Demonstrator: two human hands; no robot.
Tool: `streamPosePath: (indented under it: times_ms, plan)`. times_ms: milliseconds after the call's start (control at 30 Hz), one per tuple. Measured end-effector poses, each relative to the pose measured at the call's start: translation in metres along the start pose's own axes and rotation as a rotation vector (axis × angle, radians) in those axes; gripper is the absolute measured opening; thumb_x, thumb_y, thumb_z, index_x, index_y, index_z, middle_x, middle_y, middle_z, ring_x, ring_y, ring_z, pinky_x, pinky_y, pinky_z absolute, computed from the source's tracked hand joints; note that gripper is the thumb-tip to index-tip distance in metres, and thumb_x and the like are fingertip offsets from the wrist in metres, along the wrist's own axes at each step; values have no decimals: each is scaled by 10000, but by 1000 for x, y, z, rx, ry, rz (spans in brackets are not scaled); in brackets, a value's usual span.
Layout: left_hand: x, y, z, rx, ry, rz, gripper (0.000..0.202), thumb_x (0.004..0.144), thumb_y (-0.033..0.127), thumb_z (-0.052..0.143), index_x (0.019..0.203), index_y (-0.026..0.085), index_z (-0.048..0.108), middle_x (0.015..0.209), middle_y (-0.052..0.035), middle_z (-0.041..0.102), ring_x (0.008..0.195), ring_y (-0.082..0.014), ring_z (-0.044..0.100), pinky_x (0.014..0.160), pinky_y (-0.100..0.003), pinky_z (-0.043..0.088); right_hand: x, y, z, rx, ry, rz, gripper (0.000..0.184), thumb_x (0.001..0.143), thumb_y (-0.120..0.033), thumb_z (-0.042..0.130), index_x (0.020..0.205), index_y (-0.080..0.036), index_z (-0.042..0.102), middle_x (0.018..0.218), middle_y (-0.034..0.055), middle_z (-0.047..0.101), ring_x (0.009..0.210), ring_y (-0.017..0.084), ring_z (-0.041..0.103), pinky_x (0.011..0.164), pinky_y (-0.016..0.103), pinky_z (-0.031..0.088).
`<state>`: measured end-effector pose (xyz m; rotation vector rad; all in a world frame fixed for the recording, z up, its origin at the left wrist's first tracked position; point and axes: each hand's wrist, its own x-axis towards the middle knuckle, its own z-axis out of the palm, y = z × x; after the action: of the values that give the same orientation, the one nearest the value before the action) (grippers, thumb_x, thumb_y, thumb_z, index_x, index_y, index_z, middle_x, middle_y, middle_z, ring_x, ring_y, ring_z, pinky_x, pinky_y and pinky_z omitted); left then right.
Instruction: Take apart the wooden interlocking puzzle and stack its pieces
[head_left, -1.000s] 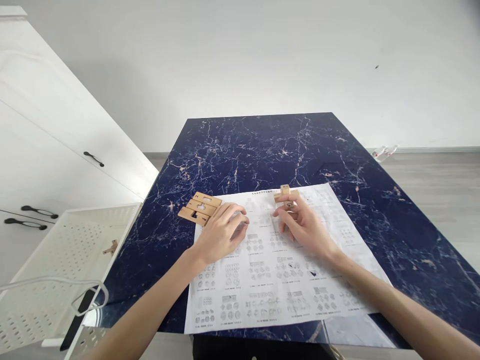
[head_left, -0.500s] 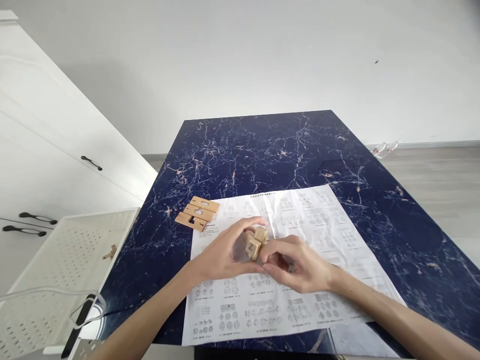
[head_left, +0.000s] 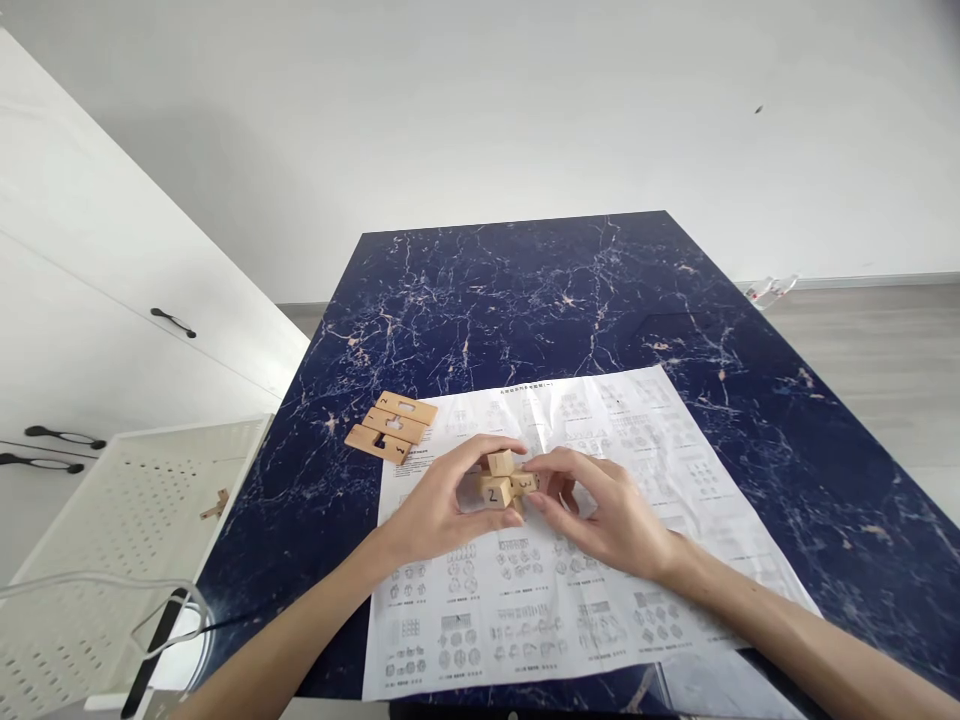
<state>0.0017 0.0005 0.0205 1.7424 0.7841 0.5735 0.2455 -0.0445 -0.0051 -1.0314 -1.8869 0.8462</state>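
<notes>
Both hands meet over a printed sheet of diagrams (head_left: 570, 560) on the dark blue marble table (head_left: 525, 290). Between them is a small wooden interlocking puzzle (head_left: 504, 481) made of crossed blocks, one face marked "2". My left hand (head_left: 439, 505) curls round its left side with the thumb over the top. My right hand (head_left: 607, 510) pinches its right side with fingertips. Three flat wooden pieces with cut-outs (head_left: 391, 427) lie side by side beyond my left hand, at the sheet's top left corner.
A white perforated tray (head_left: 112, 540) stands left of the table, holding one small wooden piece (head_left: 216, 503). A clear cable loop (head_left: 112, 600) lies over the tray's near edge. White cabinets with black handles (head_left: 172, 321) rise at the left. Grey floor lies to the right.
My right hand brought the wooden puzzle from the sheet's far edge toward me. My left hand left the sheet and closed on it. The puzzle has since been turned between both hands.
</notes>
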Motion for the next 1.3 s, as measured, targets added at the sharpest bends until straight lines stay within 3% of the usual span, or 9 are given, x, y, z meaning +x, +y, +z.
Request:
streamPosePath:
  times_ms: [200,433,667,833,1100,1300]
  plan:
    - [0,3,-2,-150,-74,-60,640,961,493,795,1511,279,547,1449,-122,648,1310,-316,657,1127,-496,526,2,-3,0,-52,91,-122,140,1083,-255,615,1218,-222,624,826,11,716,614,144,641,548,283,551]
    - [0,1,-3,-187,-61,-57,634,971,484,779,1512,268,529,1384,-122,654,1233,-301,670,1083,-487,539,0,-1,-1,-68,34,-59,205,1083,-280,628,1275,-222,588,933,36,732,677,153,682,585,292,575]
    - [1,0,-7,-221,-91,-65,620,1000,570,715,1505,258,535,1389,-135,639,1246,-311,651,1083,-492,524,1,4,-1,-120,29,-158,190,1126,-263,579,1310,-217,576,988,52,720,710,160,673,610,300,576]
    - [0,2,-10,-275,-175,-114,594,1048,631,607,1515,269,546,1316,-119,667,1189,-295,662,1037,-480,541,6,-1,-3,-137,24,-283,191,1137,-214,558,1325,-190,578,981,64,728,735,164,675,611,286,545]
    - [2,4,-17,-400,-327,-116,549,1100,579,547,1565,288,571,1484,-130,641,1397,-333,590,1178,-523,450,6,-5,-4,-216,31,-405,137,1130,-209,583,1252,-151,605,902,52,729,730,175,662,649,300,531]
    - [1,-4,-19,-626,-448,-197,577,1098,583,551,1581,266,556,1353,-138,703,1236,-287,697,1087,-453,526,7,-11,-5,-267,37,-468,103,1131,-209,583,1198,-137,613,822,32,696,651,159,596,611,293,492]
